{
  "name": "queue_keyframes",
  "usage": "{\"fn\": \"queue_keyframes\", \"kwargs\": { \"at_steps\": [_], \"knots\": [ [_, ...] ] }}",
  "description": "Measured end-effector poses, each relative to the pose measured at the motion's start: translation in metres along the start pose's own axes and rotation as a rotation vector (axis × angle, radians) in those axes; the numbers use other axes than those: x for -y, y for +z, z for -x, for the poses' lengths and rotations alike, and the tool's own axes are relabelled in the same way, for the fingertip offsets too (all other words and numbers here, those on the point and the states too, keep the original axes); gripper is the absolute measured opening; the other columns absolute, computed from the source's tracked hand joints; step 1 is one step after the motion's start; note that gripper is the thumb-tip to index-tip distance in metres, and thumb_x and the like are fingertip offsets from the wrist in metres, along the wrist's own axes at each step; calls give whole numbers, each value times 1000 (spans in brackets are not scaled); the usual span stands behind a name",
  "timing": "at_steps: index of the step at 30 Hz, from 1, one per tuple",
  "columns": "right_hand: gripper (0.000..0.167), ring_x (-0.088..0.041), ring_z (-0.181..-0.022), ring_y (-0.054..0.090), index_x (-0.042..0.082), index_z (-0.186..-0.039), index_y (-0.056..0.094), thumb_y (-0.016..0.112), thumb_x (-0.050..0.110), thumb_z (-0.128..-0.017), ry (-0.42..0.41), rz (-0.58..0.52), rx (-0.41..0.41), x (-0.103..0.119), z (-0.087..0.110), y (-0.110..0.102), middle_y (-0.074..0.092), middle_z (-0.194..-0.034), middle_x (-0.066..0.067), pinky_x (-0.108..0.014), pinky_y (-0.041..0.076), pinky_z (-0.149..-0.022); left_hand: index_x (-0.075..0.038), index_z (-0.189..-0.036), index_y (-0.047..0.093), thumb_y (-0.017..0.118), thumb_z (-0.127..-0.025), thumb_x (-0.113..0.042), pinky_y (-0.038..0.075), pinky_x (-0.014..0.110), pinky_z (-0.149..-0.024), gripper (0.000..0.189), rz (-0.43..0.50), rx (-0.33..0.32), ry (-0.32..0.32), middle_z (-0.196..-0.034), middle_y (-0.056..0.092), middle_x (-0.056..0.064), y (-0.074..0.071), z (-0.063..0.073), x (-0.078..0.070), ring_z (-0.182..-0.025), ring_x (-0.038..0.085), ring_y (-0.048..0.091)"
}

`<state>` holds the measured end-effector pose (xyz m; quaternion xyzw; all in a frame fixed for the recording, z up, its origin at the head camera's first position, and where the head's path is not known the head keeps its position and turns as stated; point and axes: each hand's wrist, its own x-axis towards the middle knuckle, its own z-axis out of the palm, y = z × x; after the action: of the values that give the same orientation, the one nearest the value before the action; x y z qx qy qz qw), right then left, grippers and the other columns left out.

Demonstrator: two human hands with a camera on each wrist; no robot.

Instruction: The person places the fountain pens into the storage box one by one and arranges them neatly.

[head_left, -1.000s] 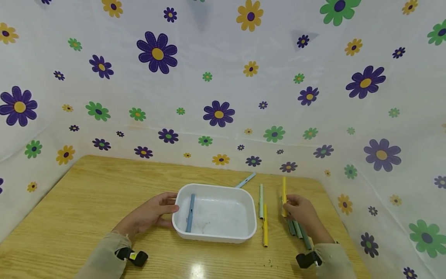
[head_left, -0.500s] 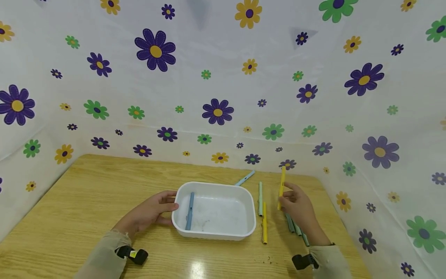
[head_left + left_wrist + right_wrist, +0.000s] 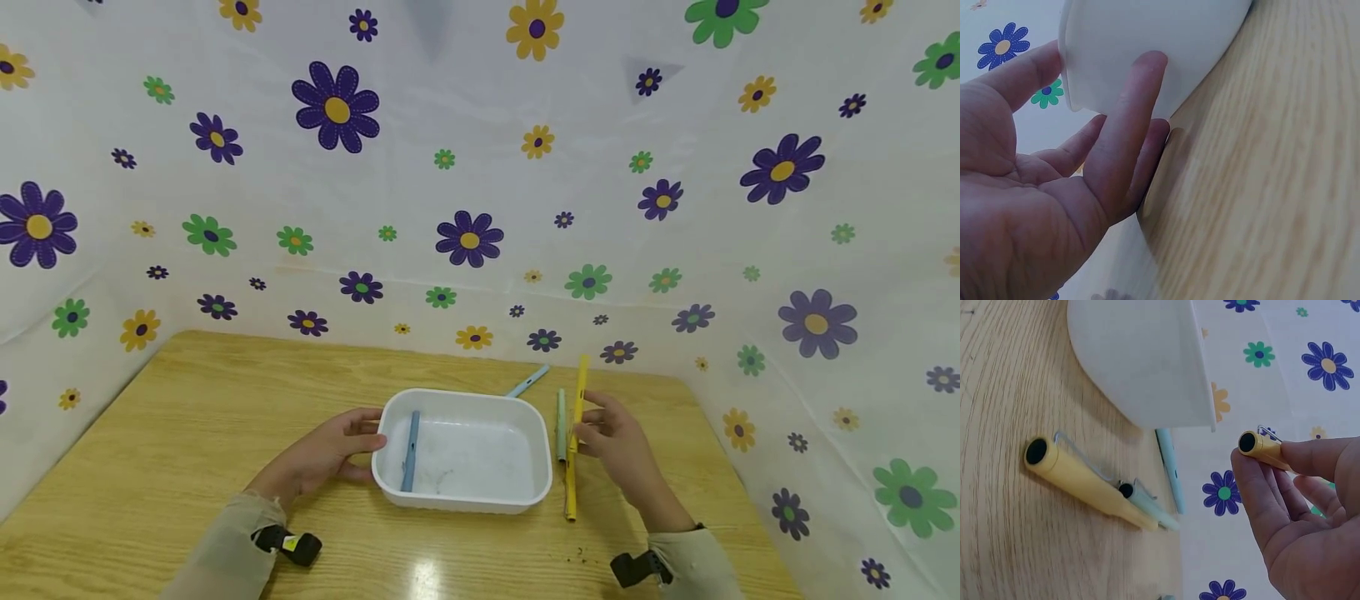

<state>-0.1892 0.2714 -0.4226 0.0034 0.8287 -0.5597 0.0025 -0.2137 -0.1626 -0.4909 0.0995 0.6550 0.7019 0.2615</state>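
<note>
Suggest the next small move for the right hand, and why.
Probably carry the yellow pen in the right hand leftward, over the white tray. The pen is pinched above the table, right of the tray; the tray has open floor beside its blue pen, and the left hand holds the tray's left end.

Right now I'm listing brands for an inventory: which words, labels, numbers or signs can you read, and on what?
No text can be read.
Sticker on the left wrist's black device: too small to read.
Held pen: no lettering I can make out.
Tray: none visible.
</note>
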Motion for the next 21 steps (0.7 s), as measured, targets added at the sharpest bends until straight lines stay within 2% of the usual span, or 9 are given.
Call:
{"fn": "queue_keyframes", "kwargs": {
  "at_steps": [7, 11, 21],
  "knots": [
    [54, -23, -100, 66, 7, -153, 47, 64, 4, -102, 3, -10, -4, 10, 5, 10, 59, -118, -19, -38, 65, -86, 1, -158, 33, 68, -102, -20, 62, 51, -90, 69, 3, -15, -11, -147, 46, 30, 1, 0, 2, -112, 33, 69],
    [52, -24, -101, 66, 9, -151, 51, 65, 5, -102, 9, 7, 3, 10, 5, 14, 58, -118, -17, -37, 65, -86, 2, -158, 32, 67, -103, -19, 62, 51, -91, 69, 7, 1, 0, -147, 45, 32, 2, -1, 1, -113, 34, 68],
    [51, -23, -100, 66, 9, -150, 52, 65, 3, -100, -3, 3, 28, 12, 5, 34, 58, -118, -17, -34, 65, -82, 0, -158, 33, 65, -104, -19, 62, 51, -91, 66, -5, -11, -8, -146, 46, 31, 3, 1, -1, -116, 33, 67]
  ]
}}
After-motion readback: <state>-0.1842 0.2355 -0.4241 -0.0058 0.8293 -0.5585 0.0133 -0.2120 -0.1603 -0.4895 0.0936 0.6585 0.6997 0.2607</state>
